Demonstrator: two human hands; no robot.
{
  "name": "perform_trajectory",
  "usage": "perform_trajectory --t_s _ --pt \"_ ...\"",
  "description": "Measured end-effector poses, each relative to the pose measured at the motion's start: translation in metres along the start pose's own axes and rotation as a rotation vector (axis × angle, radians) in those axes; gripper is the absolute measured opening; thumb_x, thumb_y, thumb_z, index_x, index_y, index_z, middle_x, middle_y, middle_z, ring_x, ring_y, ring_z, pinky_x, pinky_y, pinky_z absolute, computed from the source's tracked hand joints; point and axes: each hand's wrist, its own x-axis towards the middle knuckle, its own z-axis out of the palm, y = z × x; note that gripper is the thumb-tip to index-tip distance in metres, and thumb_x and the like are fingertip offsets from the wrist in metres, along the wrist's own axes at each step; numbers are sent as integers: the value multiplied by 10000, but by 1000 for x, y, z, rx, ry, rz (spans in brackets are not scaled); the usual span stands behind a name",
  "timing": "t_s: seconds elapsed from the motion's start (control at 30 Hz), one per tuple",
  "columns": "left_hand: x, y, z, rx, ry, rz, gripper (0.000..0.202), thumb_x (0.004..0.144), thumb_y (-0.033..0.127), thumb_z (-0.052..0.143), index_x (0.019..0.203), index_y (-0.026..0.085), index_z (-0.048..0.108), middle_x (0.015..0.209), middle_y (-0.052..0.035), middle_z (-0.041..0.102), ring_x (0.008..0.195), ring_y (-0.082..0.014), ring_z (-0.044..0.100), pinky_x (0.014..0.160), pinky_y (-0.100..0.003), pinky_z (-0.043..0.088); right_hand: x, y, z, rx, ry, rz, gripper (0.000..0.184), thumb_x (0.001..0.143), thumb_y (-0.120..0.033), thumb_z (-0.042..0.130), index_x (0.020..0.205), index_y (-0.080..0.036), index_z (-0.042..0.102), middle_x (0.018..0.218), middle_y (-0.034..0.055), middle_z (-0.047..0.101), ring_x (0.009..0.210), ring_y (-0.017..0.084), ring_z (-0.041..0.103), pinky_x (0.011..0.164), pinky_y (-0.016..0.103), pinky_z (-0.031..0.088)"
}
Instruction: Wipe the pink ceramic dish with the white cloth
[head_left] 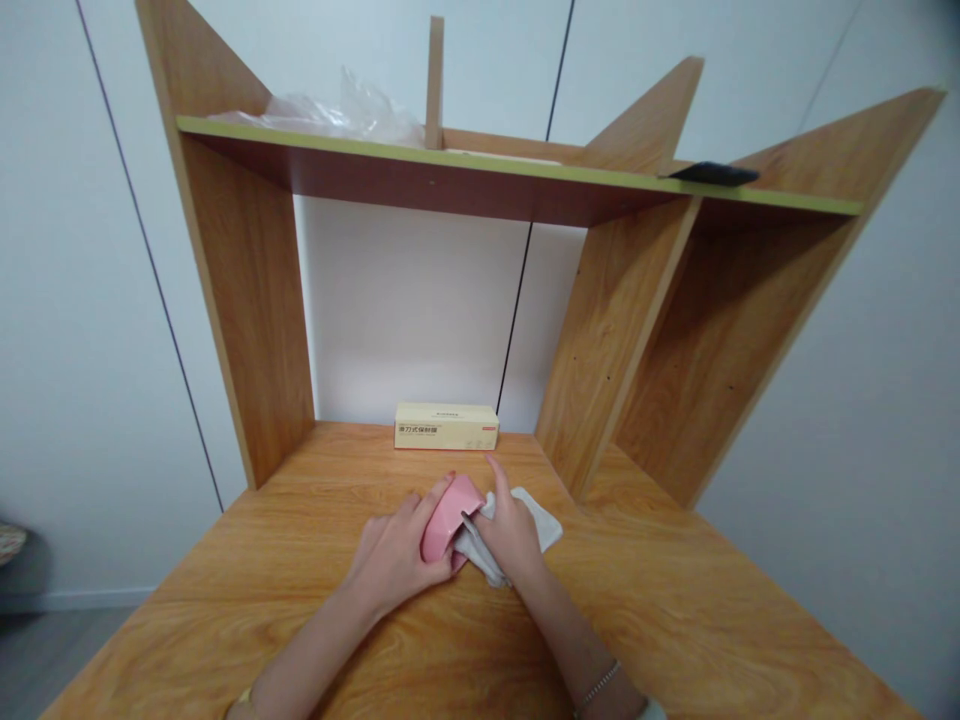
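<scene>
My left hand (pixel 397 555) is wrapped round a glossy pink, angular object (pixel 448 515), which is tilted above the wooden desk. Its exact kind is hard to make out, though an edge or opening faces right. Against that right side, my right hand (pixel 514 535) grips a pale grey-white cloth (pixel 545 518), its index finger pointing up and away. Part of the cloth hangs below the pink object, and another corner spreads out to the right of my hand. A small dark spot shows where cloth and pink object meet.
Behind my hands, a cream cling film box (pixel 446 428) stands at the back of the desk (pixel 300 560). Wooden uprights (pixel 622 350) carry a shelf (pixel 510 170) with clear plastic wrapping (pixel 352 110) and a dark flat item (pixel 715 174) on it.
</scene>
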Motion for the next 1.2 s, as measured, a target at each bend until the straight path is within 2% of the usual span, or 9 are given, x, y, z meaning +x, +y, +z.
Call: perform_trajectory --t_s 0.1,0.2,0.27,0.37,0.5,0.63,0.83,1.03,1.2 --pt "0 -4 5 -61 83 10 738 719 498 505 1342 288 172 1066 -54 563 940 -240 550 763 -333 415 2 7 10 236 -43 33 619 748 -234 448 1322 -144 234 677 32 626 613 188 577 549 239 382" --pt "1 -8 11 -175 196 -15 844 699 523 535 1359 222 104 1172 -101 493 1050 -258 484 842 -374 391 5 12 19 403 60 68 572 761 -274 441 1297 -147 286 879 80 634 797 200 586 676 270 419" --pt "2 -10 16 -253 205 21 867 699 487 560 1361 200 78 1260 -120 417 1119 -257 431 899 -380 360 6 14 25 492 126 81 537 767 -297 435 1273 -154 328 1021 96 598 960 202 541 789 288 400" --pt "2 -13 23 -354 186 77 804 747 393 535 1361 191 58 1333 -121 332 1191 -230 358 961 -359 311 8 14 32 588 97 71 525 759 -306 450 1256 -165 352 1095 89 571 1026 189 512 834 283 387" --pt "3 -16 23 -365 177 18 752 747 340 525 1359 205 109 1303 -102 388 1157 -222 404 936 -343 341 6 9 27 425 34 106 592 734 -307 506 1271 -140 323 962 104 627 857 210 589 690 275 428" --pt "2 -10 11 -207 101 -47 756 701 388 550 1346 243 183 1160 -64 531 1000 -238 530 821 -339 413 1 3 9 116 77 91 606 751 -275 488 1304 -156 271 730 52 645 654 201 598 561 247 384" --pt "0 2 0 -40 22 -26 757 690 452 519 1342 254 188 1090 -57 557 947 -238 547 770 -317 420 -3 -4 -5 -189 120 -45 661 753 -246 469 1342 -178 177 772 49 641 718 201 592 597 246 352" --pt "0 -1 1 68 4 28 696 699 377 515 1325 296 223 1021 -54 560 898 -245 558 744 -329 420 0 1 6 -13 -126 104 628 758 -265 460 1328 -140 227 808 93 656 752 218 605 594 257 373" --pt "1 -10 8 -195 83 41 741 732 426 532 1342 277 140 1243 -75 437 1088 -238 454 874 -356 383 2 10 17 247 -48 93 548 755 -237 455 1280 -145 328 959 109 636 858 211 593 703 281 410"
